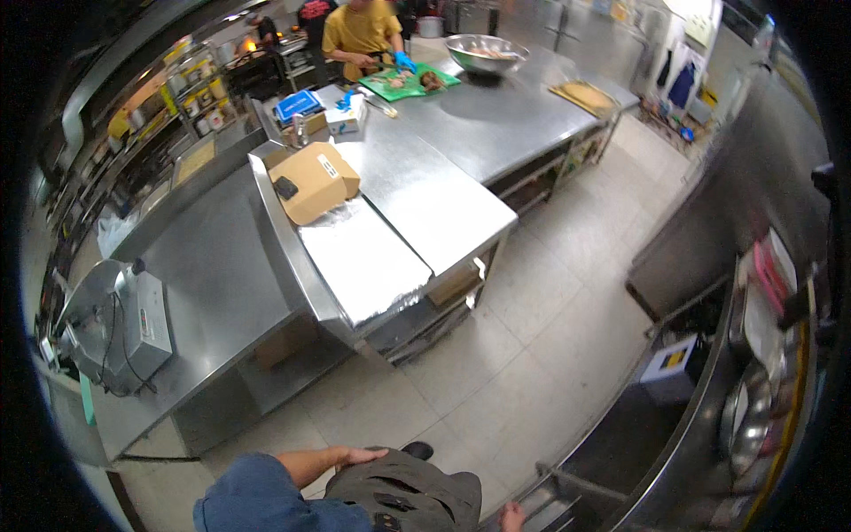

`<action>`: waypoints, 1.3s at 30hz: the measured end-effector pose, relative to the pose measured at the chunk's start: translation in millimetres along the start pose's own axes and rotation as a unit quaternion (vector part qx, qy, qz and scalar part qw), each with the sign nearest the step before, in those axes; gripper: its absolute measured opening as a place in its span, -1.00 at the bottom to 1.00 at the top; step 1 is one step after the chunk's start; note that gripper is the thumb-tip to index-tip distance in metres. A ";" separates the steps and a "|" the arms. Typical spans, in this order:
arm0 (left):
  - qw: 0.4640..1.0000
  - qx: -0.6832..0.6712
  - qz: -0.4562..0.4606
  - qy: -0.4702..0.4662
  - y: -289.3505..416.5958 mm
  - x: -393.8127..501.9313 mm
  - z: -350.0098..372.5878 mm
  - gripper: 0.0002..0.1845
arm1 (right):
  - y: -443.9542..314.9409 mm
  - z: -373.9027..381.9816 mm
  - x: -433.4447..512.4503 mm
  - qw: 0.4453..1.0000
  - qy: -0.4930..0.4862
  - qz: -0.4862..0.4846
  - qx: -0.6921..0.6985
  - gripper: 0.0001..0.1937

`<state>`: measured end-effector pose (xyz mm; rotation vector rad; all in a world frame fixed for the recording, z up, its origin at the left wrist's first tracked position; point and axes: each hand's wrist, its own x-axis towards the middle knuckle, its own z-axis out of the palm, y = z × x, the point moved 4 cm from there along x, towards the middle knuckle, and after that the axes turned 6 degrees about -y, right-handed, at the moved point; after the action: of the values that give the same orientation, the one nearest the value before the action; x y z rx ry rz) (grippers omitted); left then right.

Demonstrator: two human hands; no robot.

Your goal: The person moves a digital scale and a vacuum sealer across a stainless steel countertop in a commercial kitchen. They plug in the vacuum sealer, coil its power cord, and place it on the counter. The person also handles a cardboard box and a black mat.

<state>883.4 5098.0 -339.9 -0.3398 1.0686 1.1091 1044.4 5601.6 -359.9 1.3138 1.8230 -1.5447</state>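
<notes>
My left hand [359, 455] rests against the dark apron [405, 489] at my waist, holding nothing that I can see. At the bottom edge, only part of my right hand [512, 515] shows, beside a metal rack [552, 509]; its fingers are not clear. Before me is a stainless steel worktable [469, 223]. A bright sheet that looks like foil [365, 259] covers its near left part, with a crinkled front edge. Behind the sheet lies a brown cardboard box [312, 183], bearing a label and a small black object [286, 188].
Left, a meat slicer [126, 326] stands on a steel counter [213, 246]. At the far table, a person [362, 40] wearing a blue glove cuts meat on a green board [385, 92], beside a steel bowl [485, 56]. Shelving with metal bowls [748, 412] lines the right.
</notes>
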 end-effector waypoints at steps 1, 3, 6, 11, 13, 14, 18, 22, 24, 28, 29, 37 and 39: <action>0.998 -0.037 0.052 -0.009 11.0 5.8 11.3 -0.11 | -21.4 -7.8 -6.8 0.992 -0.035 -0.031 -0.115 -0.53; 0.996 -0.085 -0.022 0.001 59.2 -18.3 32.0 -0.08 | -61.0 -4.9 0.0 0.969 -0.113 -0.028 -0.218 -0.58; 0.990 0.037 -0.083 0.105 105.5 -27.5 30.5 0.09 | -126.1 -10.8 36.3 0.938 -0.193 -0.011 -0.287 -0.66; 0.972 0.077 -0.019 0.220 212.3 -24.3 24.1 -0.20 | -255.9 -64.8 140.2 0.910 -0.200 0.017 -0.363 -0.76; 0.887 0.073 0.142 0.432 244.7 -23.0 21.7 -0.40 | -315.4 -77.8 189.1 0.927 -0.167 0.009 -0.337 -0.78; 0.817 0.055 0.216 0.532 287.0 -39.3 30.3 -0.47 | -334.7 -85.3 223.1 0.954 -0.139 -0.050 -0.261 -0.76; 0.501 0.047 0.348 0.791 418.6 -145.1 62.7 -0.61 | -439.9 -75.6 277.8 0.932 -0.106 -0.227 -0.263 -0.66; 0.443 0.050 0.213 0.869 495.5 -196.1 -0.1 -0.36 | -524.9 -31.5 298.8 0.921 -0.197 -0.247 -0.228 -0.69; 0.463 0.027 0.140 0.875 517.9 -208.2 -37.2 -0.25 | -552.1 -10.9 306.3 0.905 -0.236 -0.232 -0.268 -0.68; 0.569 -0.022 0.076 0.819 537.1 -230.9 -65.5 -0.15 | -556.9 -42.5 359.1 0.906 -0.231 -0.205 -0.289 -0.67; 0.561 -0.026 0.105 0.821 525.8 -228.8 -73.4 -0.20 | -553.3 -58.5 360.7 0.915 -0.227 -0.170 -0.287 -0.67; 0.604 -0.019 -0.003 0.796 512.2 -245.4 -65.0 -0.70 | -616.9 -111.5 438.1 0.920 -0.231 -0.068 -0.311 -0.66; 0.593 0.013 -0.020 0.805 526.3 -266.3 -60.6 -0.73 | -659.4 -67.6 426.3 0.902 -0.211 -0.120 -0.357 -0.71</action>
<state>393.4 5147.5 -9.5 -1.5077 2.6172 0.4656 303.6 5868.4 -327.0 0.3914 2.0031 -0.9777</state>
